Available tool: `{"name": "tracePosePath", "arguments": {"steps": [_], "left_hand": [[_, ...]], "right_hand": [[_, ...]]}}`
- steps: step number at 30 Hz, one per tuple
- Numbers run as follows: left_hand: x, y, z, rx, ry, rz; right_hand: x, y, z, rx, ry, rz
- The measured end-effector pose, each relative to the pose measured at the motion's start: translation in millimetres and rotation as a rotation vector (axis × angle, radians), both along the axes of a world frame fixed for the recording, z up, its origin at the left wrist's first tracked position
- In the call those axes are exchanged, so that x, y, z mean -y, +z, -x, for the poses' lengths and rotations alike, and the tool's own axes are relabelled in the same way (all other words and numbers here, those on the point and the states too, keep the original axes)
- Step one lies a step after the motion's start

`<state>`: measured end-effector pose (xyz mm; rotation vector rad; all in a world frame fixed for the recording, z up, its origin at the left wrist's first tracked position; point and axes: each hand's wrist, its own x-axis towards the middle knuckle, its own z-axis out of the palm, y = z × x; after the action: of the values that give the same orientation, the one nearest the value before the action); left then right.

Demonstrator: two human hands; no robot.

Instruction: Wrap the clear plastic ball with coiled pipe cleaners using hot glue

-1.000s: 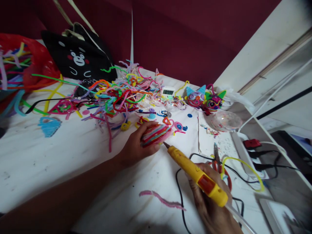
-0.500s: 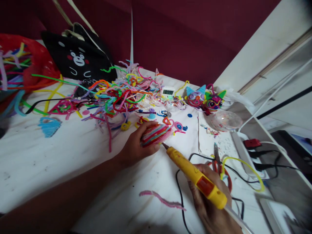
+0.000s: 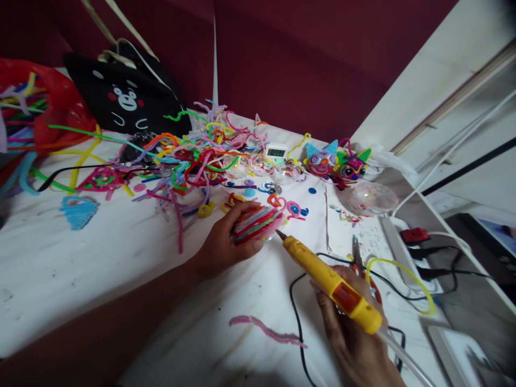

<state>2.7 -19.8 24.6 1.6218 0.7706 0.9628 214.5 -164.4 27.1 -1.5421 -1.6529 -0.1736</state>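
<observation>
My left hand (image 3: pixel 226 244) is closed around a rounded piece covered in striped pipe cleaners (image 3: pixel 258 223), red, pink, blue and orange, with a clear edge showing beneath. In my right hand (image 3: pixel 355 322) is a yellow hot glue gun (image 3: pixel 326 277), a clear glue stick (image 3: pixel 403 355) poking from its back end. The dark nozzle points at the striped piece's lower right side, a small gap away. A loose pink pipe cleaner (image 3: pixel 268 330) lies on the white table in front. Red-handled scissors (image 3: pixel 357 252) lie partly hidden behind my right hand.
A tangle of pipe cleaners (image 3: pixel 193 161) spreads across the back, near a black bag (image 3: pixel 124 102). Two decorated masks (image 3: pixel 322 158) and a clear dome (image 3: pixel 373 199) stand at the back right. A power strip (image 3: pixel 407 252) and a black cord (image 3: pixel 296 306) lie at right.
The glue gun's nozzle has moved a little up and right, away from the striped piece's lower edge. My left hand keeps its hold, nearly still.
</observation>
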Motion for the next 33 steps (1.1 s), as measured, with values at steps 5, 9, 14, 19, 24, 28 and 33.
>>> {"name": "tracePosePath", "arguments": {"steps": [5,9,14,19,24,28,33], "left_hand": [[-0.3,-0.7,-0.9,0.021,-0.011,-0.005],[0.1,-0.7,-1.7,0.02,-0.005,-0.016],[1.3,0.4,-1.6,0.032,-0.019,-0.001],[1.4,1.7,-2.6,0.041,-0.019,-0.012],[1.0,2.0,-2.7,0.041,-0.021,-0.022],[-0.1,0.2,-1.7,0.055,-0.033,-0.022],[-3.9,-1.3,0.7,0.086,0.005,-0.075]], "right_hand": [[0.5,6.2,-4.0,0.136,0.05,0.019],[0.5,6.3,-5.7,0.161,0.037,-0.036],[-1.2,4.9,-5.7,0.162,-0.049,-0.011],[-0.8,1.2,-4.8,0.12,-0.05,-0.032],[0.5,-9.3,-7.7,0.02,-0.091,-0.022],[-2.2,-3.8,-7.3,-0.308,-0.044,0.138],[-11.2,14.4,-11.3,-0.751,-0.106,0.458]]}}
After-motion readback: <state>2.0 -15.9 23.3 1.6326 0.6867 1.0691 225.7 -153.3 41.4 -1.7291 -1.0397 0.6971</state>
